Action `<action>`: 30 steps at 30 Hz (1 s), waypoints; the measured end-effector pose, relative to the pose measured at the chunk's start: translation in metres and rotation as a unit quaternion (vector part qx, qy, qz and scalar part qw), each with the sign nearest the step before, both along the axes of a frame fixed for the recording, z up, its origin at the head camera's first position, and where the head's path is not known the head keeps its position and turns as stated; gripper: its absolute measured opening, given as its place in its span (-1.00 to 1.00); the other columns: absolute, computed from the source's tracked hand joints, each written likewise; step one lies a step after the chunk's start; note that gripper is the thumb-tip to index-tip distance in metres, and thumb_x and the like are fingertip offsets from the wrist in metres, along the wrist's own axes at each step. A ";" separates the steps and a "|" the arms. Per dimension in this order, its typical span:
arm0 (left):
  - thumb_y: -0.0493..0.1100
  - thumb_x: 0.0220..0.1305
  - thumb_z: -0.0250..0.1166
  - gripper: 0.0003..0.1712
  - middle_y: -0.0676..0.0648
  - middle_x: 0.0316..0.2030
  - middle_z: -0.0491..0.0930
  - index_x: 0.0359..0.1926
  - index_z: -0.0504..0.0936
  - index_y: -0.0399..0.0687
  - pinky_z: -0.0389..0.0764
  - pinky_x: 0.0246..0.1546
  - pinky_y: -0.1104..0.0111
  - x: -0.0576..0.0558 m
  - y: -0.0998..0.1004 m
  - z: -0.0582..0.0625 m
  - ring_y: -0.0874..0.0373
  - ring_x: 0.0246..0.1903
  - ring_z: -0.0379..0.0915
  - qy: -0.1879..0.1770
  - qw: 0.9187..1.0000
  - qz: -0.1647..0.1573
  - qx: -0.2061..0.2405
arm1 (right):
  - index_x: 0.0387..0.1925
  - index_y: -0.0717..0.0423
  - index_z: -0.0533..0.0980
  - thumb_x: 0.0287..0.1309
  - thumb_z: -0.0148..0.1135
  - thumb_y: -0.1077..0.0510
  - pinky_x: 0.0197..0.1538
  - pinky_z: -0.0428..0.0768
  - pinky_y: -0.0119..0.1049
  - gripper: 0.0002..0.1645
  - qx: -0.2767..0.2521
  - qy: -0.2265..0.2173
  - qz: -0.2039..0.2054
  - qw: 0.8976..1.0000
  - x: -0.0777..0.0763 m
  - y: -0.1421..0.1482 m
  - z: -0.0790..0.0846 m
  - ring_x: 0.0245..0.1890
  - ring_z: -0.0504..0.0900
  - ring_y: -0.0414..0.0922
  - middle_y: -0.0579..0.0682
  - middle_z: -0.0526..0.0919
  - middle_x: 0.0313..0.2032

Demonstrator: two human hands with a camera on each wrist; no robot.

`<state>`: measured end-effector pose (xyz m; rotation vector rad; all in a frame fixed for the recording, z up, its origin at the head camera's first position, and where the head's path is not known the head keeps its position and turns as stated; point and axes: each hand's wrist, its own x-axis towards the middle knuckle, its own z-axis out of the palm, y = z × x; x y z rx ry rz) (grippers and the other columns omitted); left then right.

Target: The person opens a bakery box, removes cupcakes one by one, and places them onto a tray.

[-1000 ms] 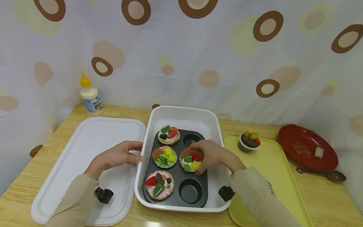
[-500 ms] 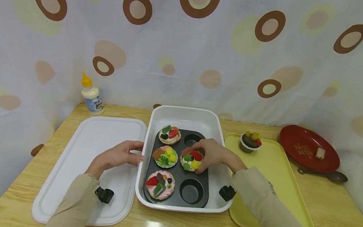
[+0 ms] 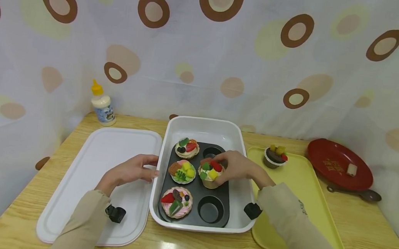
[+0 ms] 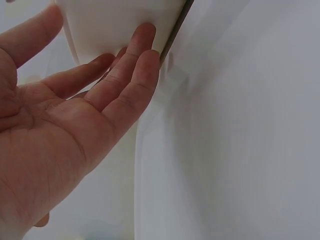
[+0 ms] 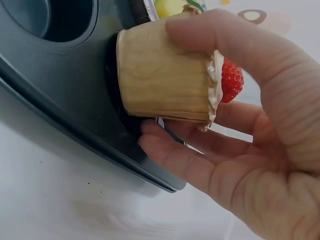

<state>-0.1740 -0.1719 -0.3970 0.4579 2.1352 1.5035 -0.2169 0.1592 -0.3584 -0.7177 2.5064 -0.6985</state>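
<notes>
Tan is the cupcake (image 5: 165, 75) my right grip (image 3: 235, 167) pinches, thumb and fingers on its sides, just over the dark pan (image 3: 195, 193); it mostly hides the hole (image 5: 131, 125) below. My left grip (image 3: 131, 172), fingers loosely stretched, touches the white tub (image 3: 200, 228).

The tan-cupped cupcake (image 5: 162, 75) wore red, green and yellow toppings (image 3: 213, 174); the muffin pan (image 5: 65, 75) was dark grey, the deep basin (image 3: 203, 125) plain white. The serving tray (image 3: 300, 174) was yellow, the plate (image 3: 322, 152) red with lettering (image 3: 333, 166) that looked gold. Brown rings (image 3: 142, 9), beige blobs (image 3: 232, 87) and pale-green blobs (image 3: 271, 40) patterned the white curtain (image 3: 205, 47).
</notes>
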 end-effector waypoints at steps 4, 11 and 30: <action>-0.19 0.33 0.21 -0.29 -0.43 0.28 0.25 0.36 0.17 -0.45 0.58 -0.07 0.18 0.000 0.000 0.000 -0.10 0.10 0.41 -0.003 1.000 0.004 -0.003 | -0.03 0.17 0.58 -0.30 0.50 -0.07 -0.33 0.44 -0.30 -0.28 -0.010 -0.009 0.002 1.000 -0.001 0.002 0.003 -0.33 0.45 -0.11 -0.07 0.56 -0.32; -0.17 0.33 0.21 -0.28 -0.43 0.28 0.25 0.37 0.16 -0.45 0.58 -0.07 0.17 0.001 0.000 0.001 -0.11 0.10 0.41 0.000 1.000 0.005 -0.007 | -0.04 0.16 0.54 -0.22 0.49 -0.04 -0.25 0.54 -0.26 -0.34 -0.053 -0.039 -0.014 0.998 0.001 0.008 0.011 -0.23 0.50 -0.06 0.00 0.57 -0.16; -0.17 0.34 0.21 -0.30 -0.42 0.27 0.28 0.36 0.18 -0.44 0.58 -0.07 0.17 0.000 0.000 0.000 -0.10 0.09 0.42 0.003 1.000 -0.002 -0.003 | 0.10 0.18 0.45 -0.10 0.48 0.02 -0.17 0.61 -0.18 -0.29 -0.120 -0.083 -0.040 0.988 -0.004 0.044 0.038 -0.18 0.53 0.02 0.12 0.50 0.00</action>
